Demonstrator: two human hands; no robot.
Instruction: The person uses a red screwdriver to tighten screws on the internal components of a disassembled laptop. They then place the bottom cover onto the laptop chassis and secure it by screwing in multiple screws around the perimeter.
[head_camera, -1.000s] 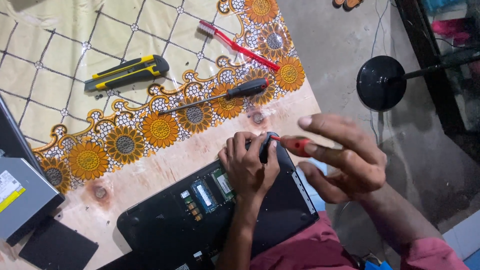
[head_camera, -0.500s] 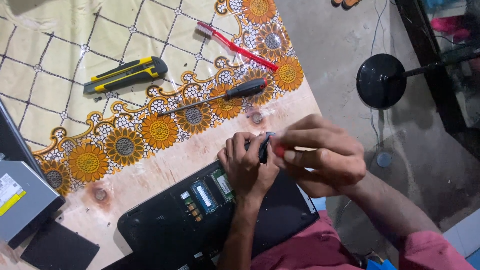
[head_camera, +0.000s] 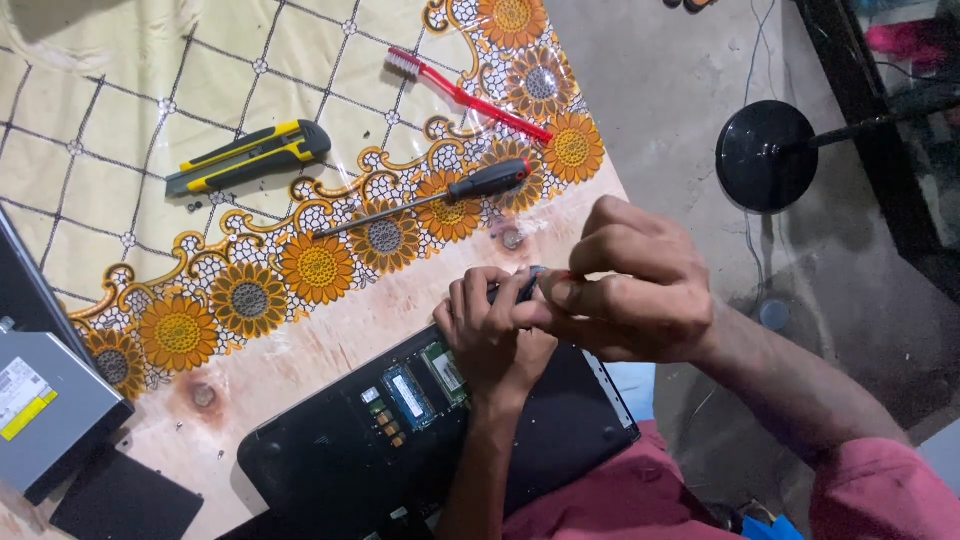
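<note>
Black upturned laptop (head_camera: 330, 470) overhangs table edge; left hand (head_camera: 492, 330) and right hand (head_camera: 630, 285) pinch together on small dark tool (head_camera: 522, 288) above it.

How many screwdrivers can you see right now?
2: one screwdriver lies loose on the flowered cloth; a second is gripped between both hands over the laptop, mostly hidden.

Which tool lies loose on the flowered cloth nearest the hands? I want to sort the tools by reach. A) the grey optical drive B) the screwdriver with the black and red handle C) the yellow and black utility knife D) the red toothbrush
B: the screwdriver with the black and red handle lies just above both hands, closer than the red toothbrush or the utility knife.
</note>
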